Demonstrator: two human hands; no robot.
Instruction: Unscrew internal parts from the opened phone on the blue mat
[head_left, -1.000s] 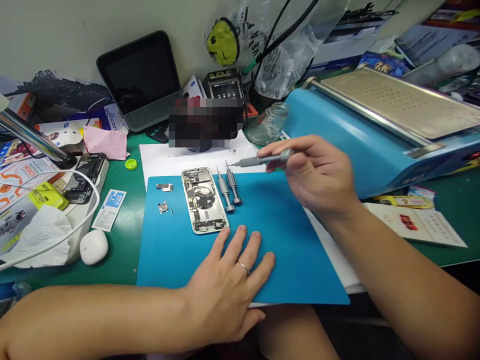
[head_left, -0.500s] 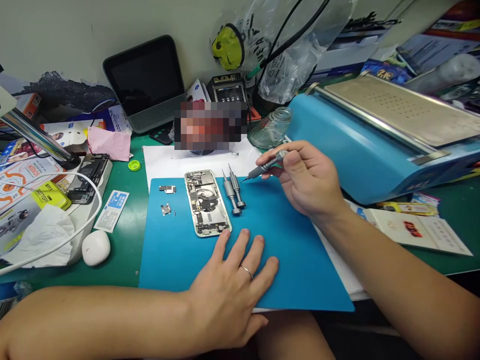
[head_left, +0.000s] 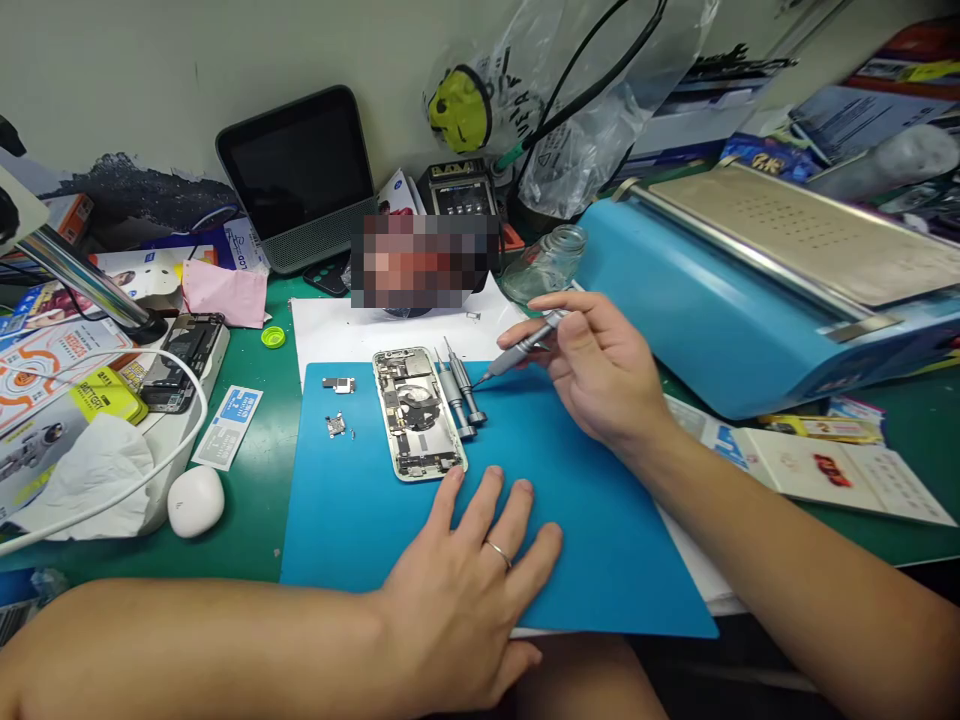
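Observation:
An opened phone (head_left: pixel 417 412) lies face down on the blue mat (head_left: pixel 570 500), its inner parts showing. Two grey screwdrivers (head_left: pixel 459 392) lie side by side just right of it. My right hand (head_left: pixel 600 372) is closed on a third grey screwdriver (head_left: pixel 517 350), whose tip points down-left, close above the two lying ones. My left hand (head_left: pixel 465 590) rests flat on the mat with fingers spread, fingertips just below the phone's near end. A ring is on one finger. Small removed parts (head_left: pixel 337 405) sit left of the phone.
A blue machine with a metal plate (head_left: pixel 750 270) fills the right side. A glass jar (head_left: pixel 547 262), a dark tablet (head_left: pixel 300 180) and a soldering station (head_left: pixel 457 188) stand behind. At left are a white mouse (head_left: pixel 195 500), a cable, another opened phone (head_left: pixel 184 360) and papers.
My right hand has come down and left, tilting the screwdriver from level to tip-down beside the two lying screwdrivers. The left hand has stayed flat on the mat.

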